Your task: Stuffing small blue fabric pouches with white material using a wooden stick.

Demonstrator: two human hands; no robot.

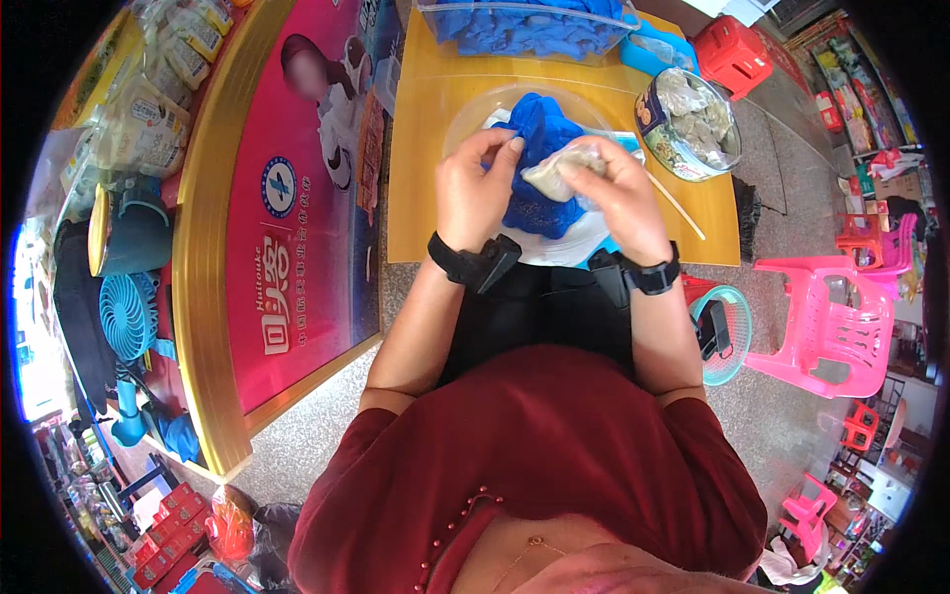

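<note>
A heap of blue cloth pieces (542,216) lies in front of me on a white sheet (557,253), over a round clear tray (461,123). My left hand (473,193) is closed, thumb and forefinger pinched at the upper left of the blue cloth; its exact grip is partly hidden. My right hand (625,198) is wrapped round a small pale, greyish pouch (550,180), held just over the right side of the heap. What fills the pouch cannot be made out. Both wrists wear black bands with a dark block.
A clear bin (623,22) of blue pieces stands at the table's (416,198) far edge. To the right are a round container (655,127) of similar pale pouches and a thin stick (677,206). Pink chair (829,327) and teal basket (727,371) stand right; a counter (213,198) left.
</note>
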